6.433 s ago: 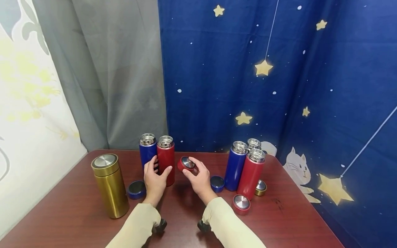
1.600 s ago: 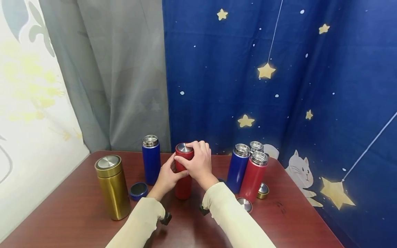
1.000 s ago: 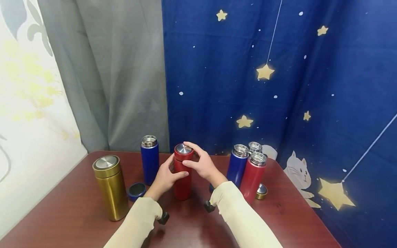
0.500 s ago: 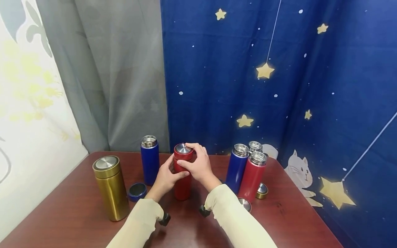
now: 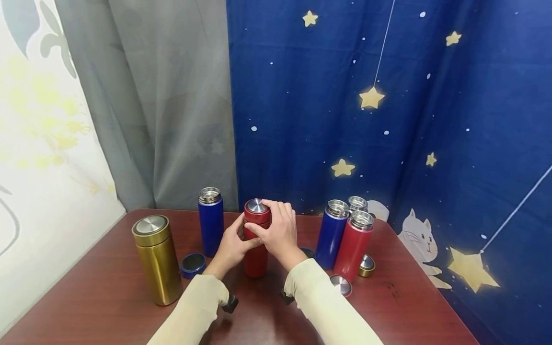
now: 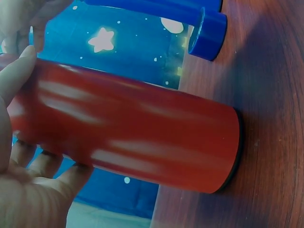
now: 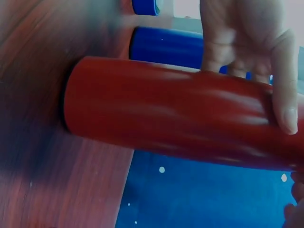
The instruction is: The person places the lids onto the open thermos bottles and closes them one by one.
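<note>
A starry blue curtain is filling the back and right of the room, and a grey curtain is hanging to its left. In front of them a reddish-brown table is shining faintly and carrying everything.

Near the table's left edge a gold bottle is standing with its top on. Toward the far right corner the other red bottle, a blue bottle and a mostly hidden bottle are standing bunched and uncapped. A second blue bottle is standing open by the far edge, left of its middle.

The held red bottle is standing upright between the side edges, toward the far edge. The left hand is curling round its body, and the right hand is bending thumb and fingers about its cap. The cap is sitting level; I can't tell how tight. So two of six bottles are wearing caps, and I'd judge four are still needing them.

Four loose caps are lying about: a blue one beside the gold bottle, a red one and a gold one by the other red bottle, and another blue one peeking past the right wrist.
</note>
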Available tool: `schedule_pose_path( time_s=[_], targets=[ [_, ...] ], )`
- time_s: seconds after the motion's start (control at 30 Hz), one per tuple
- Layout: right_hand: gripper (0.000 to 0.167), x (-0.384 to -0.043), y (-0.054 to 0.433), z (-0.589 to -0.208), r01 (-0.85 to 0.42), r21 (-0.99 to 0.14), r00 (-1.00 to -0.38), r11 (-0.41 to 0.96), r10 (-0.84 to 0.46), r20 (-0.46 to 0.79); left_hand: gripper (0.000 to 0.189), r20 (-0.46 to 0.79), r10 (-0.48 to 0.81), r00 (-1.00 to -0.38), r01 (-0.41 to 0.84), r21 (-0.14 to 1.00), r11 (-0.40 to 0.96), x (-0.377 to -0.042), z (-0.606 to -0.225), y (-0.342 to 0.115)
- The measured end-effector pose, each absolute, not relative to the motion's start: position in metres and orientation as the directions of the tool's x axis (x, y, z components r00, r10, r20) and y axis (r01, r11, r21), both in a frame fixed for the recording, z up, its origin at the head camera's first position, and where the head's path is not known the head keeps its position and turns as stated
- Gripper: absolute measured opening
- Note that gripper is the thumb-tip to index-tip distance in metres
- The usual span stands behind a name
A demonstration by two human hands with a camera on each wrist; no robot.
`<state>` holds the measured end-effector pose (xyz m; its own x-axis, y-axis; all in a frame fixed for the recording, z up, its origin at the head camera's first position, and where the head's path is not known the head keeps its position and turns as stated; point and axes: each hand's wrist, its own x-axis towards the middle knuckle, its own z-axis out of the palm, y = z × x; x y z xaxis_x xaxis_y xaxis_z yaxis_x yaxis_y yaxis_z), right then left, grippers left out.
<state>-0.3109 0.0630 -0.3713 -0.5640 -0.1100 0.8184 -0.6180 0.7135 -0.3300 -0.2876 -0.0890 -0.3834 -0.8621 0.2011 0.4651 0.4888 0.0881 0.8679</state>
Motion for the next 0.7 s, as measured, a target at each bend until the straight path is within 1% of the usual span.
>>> schedule_pose_path(
  time_s=[0.1,0.2,0.3,0.4,0.5,0.63,0.7],
  targets=[
    [0.069,-0.314,0.067,-0.370,-0.656,-0.389,-0.621,0.647,-0.168,0.766,0.082,0.467,0.213,-0.858,0.491,0.868,0.075,-0.291,-0.386,-0.091],
    [0.071,-0.317,0.074,-0.367,-0.699,-0.505,-0.681,0.506,-0.256,0.686,0.084,0.454,0.230,-0.861,0.480,0.874,0.072,-0.302,-0.397,-0.093],
    [0.068,-0.319,0.080,-0.364,-0.715,-0.614,-0.700,0.335,-0.342,0.627,0.083,0.442,0.244,-0.863,0.470,0.880,0.070,-0.314,-0.408,-0.095],
    [0.061,-0.319,0.084,-0.361,-0.698,-0.676,-0.707,0.234,-0.376,0.600,0.083,0.443,0.255,-0.860,0.471,0.880,0.061,-0.318,-0.411,-0.096],
    [0.058,-0.318,0.084,-0.361,-0.682,-0.689,-0.724,0.244,-0.362,0.588,0.082,0.445,0.254,-0.859,0.473,0.879,0.060,-0.317,-0.411,-0.096],
    [0.057,-0.316,0.082,-0.362,-0.670,-0.657,-0.742,0.347,-0.288,0.605,0.083,0.429,0.243,-0.870,0.457,0.887,0.069,-0.315,-0.409,-0.094],
    [0.057,-0.315,0.080,-0.362,-0.673,-0.629,-0.735,0.389,-0.254,0.629,0.084,0.428,0.242,-0.871,0.455,0.888,0.064,-0.310,-0.405,-0.093]
  ],
)
